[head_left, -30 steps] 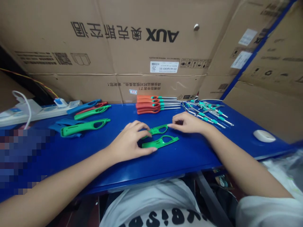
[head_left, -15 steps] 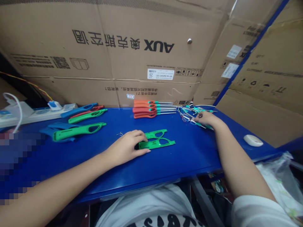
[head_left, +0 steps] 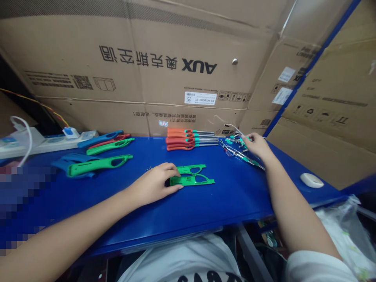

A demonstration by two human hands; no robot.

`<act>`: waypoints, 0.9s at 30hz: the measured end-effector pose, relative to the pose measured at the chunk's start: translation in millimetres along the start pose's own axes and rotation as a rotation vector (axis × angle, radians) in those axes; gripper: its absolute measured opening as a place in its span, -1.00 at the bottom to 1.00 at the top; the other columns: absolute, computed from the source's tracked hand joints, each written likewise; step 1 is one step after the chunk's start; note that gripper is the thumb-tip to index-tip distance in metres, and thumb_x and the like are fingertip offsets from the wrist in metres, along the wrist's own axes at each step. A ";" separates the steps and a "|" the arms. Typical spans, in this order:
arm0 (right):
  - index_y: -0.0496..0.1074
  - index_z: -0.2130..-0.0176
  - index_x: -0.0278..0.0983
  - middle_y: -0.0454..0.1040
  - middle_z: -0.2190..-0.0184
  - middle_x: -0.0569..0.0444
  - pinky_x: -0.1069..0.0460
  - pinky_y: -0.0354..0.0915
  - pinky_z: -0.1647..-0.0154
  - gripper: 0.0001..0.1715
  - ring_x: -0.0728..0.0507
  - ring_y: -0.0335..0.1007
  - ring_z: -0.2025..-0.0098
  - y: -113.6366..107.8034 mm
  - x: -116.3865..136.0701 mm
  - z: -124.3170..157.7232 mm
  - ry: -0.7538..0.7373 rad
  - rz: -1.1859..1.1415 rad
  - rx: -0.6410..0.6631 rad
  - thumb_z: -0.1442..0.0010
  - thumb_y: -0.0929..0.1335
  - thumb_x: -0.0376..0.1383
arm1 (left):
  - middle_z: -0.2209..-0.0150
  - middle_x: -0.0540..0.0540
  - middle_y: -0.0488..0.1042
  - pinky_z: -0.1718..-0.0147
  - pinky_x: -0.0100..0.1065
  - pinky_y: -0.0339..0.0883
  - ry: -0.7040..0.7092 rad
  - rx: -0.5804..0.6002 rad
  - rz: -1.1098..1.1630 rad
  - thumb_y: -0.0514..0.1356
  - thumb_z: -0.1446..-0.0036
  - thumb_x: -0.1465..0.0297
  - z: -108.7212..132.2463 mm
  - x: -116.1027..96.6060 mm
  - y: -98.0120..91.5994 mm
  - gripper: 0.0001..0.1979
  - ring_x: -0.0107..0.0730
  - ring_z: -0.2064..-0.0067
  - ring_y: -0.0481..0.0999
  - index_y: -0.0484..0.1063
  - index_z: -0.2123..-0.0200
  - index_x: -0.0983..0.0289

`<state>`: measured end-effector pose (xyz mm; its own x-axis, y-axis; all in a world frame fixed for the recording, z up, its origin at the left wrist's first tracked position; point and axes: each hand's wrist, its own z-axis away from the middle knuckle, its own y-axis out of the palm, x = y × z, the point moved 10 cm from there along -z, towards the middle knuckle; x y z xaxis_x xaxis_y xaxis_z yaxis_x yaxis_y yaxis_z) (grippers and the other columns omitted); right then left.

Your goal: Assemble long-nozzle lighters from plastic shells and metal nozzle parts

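My left hand (head_left: 160, 181) is curled over the left end of a green plastic handle shell half (head_left: 195, 180), which lies on the blue table; the fingertips hide its end. Just behind it lies a second green shell half (head_left: 192, 169), partly under my fingers. My right hand (head_left: 257, 145) is closed in a pinch on a thin silver tube with a pale wire (head_left: 235, 128), raised above a pile of metal lighter tubes with teal parts (head_left: 239, 155). Left of the pile, finished-looking orange and red long-nosed lighters (head_left: 180, 140) lie stacked.
Blue, red and green handle shells (head_left: 101, 162) lie at the left, near a white power strip (head_left: 55, 141). Small screws (head_left: 149, 169) lie behind my left hand. A white oval object (head_left: 311, 180) rests at the right. Cardboard (head_left: 152, 90) walls the back of the blue table (head_left: 188, 211).
My right hand has risen slightly from the pile, with a thin tube and wire now showing in its fingers. My left hand stays at the green shell halves. The view has tilted slightly.
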<state>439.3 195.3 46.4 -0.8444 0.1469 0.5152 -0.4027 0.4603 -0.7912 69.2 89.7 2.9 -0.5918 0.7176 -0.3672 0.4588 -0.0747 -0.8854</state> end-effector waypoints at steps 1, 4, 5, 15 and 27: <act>0.34 0.39 -0.24 0.42 0.46 0.05 0.00 0.19 0.31 -0.54 -0.13 0.29 0.39 -1.7 6.1 2.6 -0.019 -0.045 -0.015 -0.23 0.33 0.09 | 0.08 0.13 0.52 0.03 -0.23 0.45 -0.008 -0.002 -0.003 0.26 -0.27 0.23 -0.1 1.1 -0.9 -0.75 -0.19 0.04 0.54 0.56 0.10 0.25; 0.30 0.44 -0.23 0.32 0.54 0.13 0.02 0.14 0.40 -0.35 -0.06 0.19 0.47 -2.5 26.1 12.4 -0.091 -0.179 -0.016 -0.17 0.28 0.29 | 0.10 0.13 0.54 0.04 -0.23 0.45 -0.003 -0.013 -0.017 0.27 -0.25 0.26 -0.8 1.1 -5.1 -0.78 -0.20 0.06 0.54 0.57 0.13 0.25; 0.29 0.43 -0.22 0.29 0.55 0.15 0.04 0.13 0.44 -0.32 -0.05 0.16 0.49 -1.0 33.4 16.4 -0.122 -0.248 0.008 -0.15 0.27 0.33 | 0.11 0.13 0.54 0.05 -0.23 0.45 0.009 -0.017 -0.026 0.28 -0.24 0.27 -1.1 0.1 -6.5 -0.79 -0.19 0.07 0.54 0.57 0.14 0.25; 0.35 0.21 -0.23 0.24 0.46 0.21 0.12 -0.01 0.59 -0.42 0.07 0.00 0.57 52.2 102.6 91.4 -0.318 -0.752 0.846 -0.18 0.39 0.21 | -0.15 0.20 0.39 -0.19 -0.11 0.33 0.076 -0.405 -0.080 0.25 -0.28 0.31 8.5 -16.6 -44.4 -0.56 -0.14 -0.18 0.40 0.34 -0.20 0.20; 0.41 0.16 -0.28 0.38 0.31 0.09 0.03 0.20 0.20 -0.54 -0.05 0.24 0.30 61.2 138.9 126.0 -0.689 -0.408 0.852 -0.32 0.31 0.07 | 0.06 0.10 0.56 0.03 -0.18 0.47 -0.152 -0.306 0.116 0.25 -0.25 0.28 2.3 14.1 -21.7 -0.46 -0.22 0.07 0.58 0.20 -0.24 0.17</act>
<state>252.8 133.6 28.0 -0.5051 -0.5025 0.7016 -0.5743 -0.4112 -0.7079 49.4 99.9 16.3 -0.6055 0.6032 -0.5192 0.6925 0.0777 -0.7173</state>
